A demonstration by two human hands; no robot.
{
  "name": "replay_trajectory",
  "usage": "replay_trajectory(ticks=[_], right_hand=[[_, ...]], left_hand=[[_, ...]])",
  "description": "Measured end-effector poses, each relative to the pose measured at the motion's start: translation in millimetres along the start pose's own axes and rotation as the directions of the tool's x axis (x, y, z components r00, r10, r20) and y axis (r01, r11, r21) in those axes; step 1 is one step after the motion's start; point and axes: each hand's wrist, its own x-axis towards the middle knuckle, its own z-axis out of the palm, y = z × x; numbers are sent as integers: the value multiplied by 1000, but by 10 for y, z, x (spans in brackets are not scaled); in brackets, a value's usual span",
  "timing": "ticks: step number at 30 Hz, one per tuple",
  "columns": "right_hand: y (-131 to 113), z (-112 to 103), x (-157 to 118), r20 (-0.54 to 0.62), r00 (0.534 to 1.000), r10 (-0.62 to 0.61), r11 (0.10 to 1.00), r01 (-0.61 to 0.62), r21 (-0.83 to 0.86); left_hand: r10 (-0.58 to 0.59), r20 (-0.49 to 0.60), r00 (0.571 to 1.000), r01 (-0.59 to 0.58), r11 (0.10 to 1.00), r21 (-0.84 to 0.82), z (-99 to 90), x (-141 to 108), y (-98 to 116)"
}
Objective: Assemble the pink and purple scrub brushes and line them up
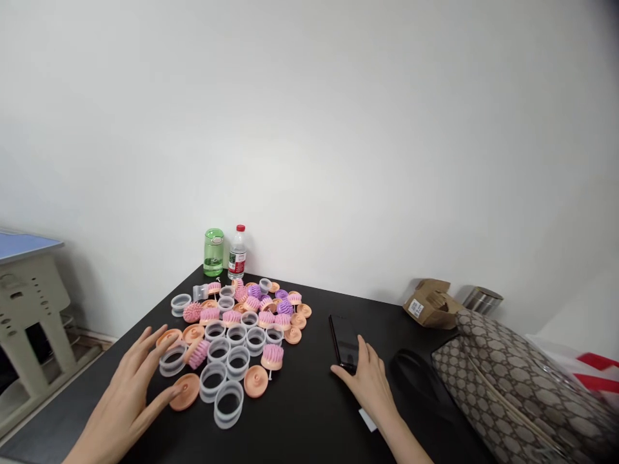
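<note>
My left hand (128,393), fingers spread, hovers at the left side of a pile of small parts. Its thumb tip overlaps a round peach-coloured cap (185,392); whether they touch I cannot tell. Clear plastic rings (229,405), pink-bristled brush heads (273,357) and purple-bristled ones (284,307) lie jumbled beside it. A black smartphone (345,338) lies on the black table (304,412), right of the pile. Around the phone's near end my right hand (368,381) is closed, thumb at the left edge and fingers at the right.
Behind the pile stand a green bottle (213,252) and a red-capped water bottle (237,254). To the right are a patterned bag (517,386) with a black strap, a brown paper packet (430,303) and a metal cylinder (482,300). A blue-topped desk (26,245) stands at left.
</note>
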Motion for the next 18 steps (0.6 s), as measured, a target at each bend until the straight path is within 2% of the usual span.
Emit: replay_trajectory(ticks=[6,11,18], right_hand=[[-207,-19,7,-78,997,-10,991,-1,-136],[-235,-37,44,-93,996,-8,988,-7,-155],[-189,-29,124,-106,994,29,987,-46,-157]], left_hand=[[-4,-24,1000,5,999,36,77,-267,51],[22,-47,999,-20,999,39,151,-300,10],[42,-44,998,-39,998,54,164,-330,8]])
